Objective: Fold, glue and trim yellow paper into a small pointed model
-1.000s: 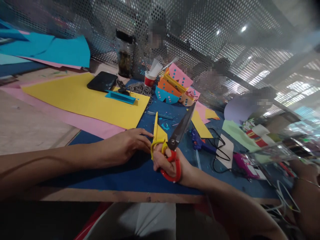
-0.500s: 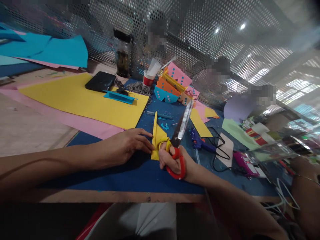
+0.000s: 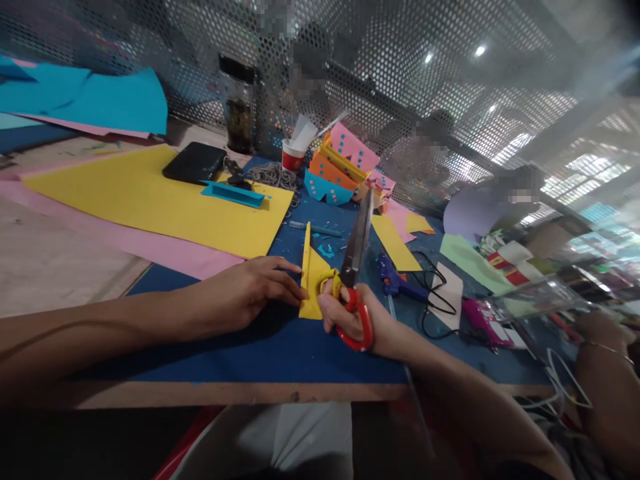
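Note:
A folded yellow paper piece (image 3: 311, 293) lies on the blue table mat (image 3: 250, 357), one narrow flap standing up along its left side. The fingertips of my left hand (image 3: 255, 290) touch that flap, with the fingers stretched out and the palm low over the mat. My right hand (image 3: 350, 313) is closed round the scissors (image 3: 358, 243), which have red and yellow handles; their blades are together and point up and away. The fingers of my right hand are at the right edge of the yellow piece.
Behind are a large yellow sheet (image 3: 200, 213), a phone (image 3: 195, 162), a jar (image 3: 240, 110), a paper cup (image 3: 293, 157) and colourful paper pieces (image 3: 327, 187). A purple glue gun (image 3: 400, 283) with a black cable lies right. Another person's arm (image 3: 605, 373) shows far right.
The scissors have tilted a little, their blades now pointing more steeply away. My left hand stays at the yellow piece. The whole view has shifted slightly.

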